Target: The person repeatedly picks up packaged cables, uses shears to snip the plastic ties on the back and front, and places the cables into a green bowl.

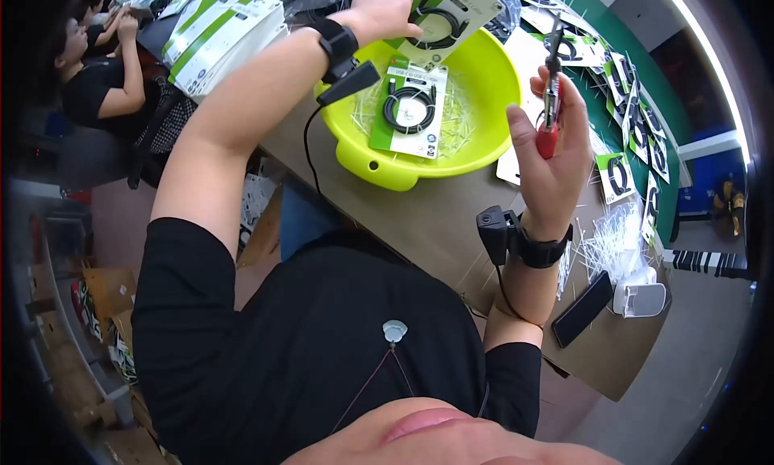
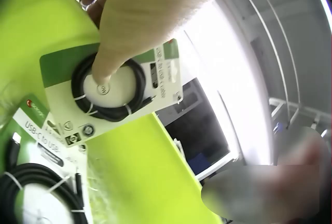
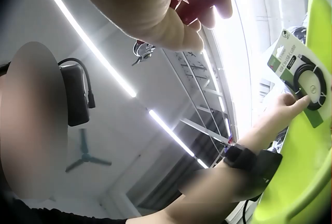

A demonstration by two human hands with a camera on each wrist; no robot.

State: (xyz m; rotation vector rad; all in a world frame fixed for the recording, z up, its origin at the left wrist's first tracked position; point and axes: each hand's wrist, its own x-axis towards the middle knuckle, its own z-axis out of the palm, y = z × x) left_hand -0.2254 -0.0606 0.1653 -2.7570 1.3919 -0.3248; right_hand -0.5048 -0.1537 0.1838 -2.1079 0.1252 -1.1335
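My left hand (image 1: pixel 379 15) pinches a carded USB-C cable (image 1: pixel 438 28) above the far rim of the yellow-green basin (image 1: pixel 484 134), its thumb laid on the card's front in the left wrist view. The black cable is coiled and fixed to the card by white ties. Inside the basin a second carded cable (image 1: pixel 409 110) lies face up on many thin white plastic strips (image 1: pixel 456 126). To the right of the basin, my right hand (image 1: pixel 556 154) holds red-handled pliers (image 1: pixel 551 102), with their metal end pointing up and away from me.
More carded cables (image 1: pixel 617 177) spread along the table's right side. White strips in a clear bag (image 1: pixel 617 239), a black phone (image 1: pixel 582 309) and a small white case (image 1: pixel 642 297) lie near the right edge. Stacked cards (image 1: pixel 234 41) stand at left, near another person (image 1: pixel 113 94).
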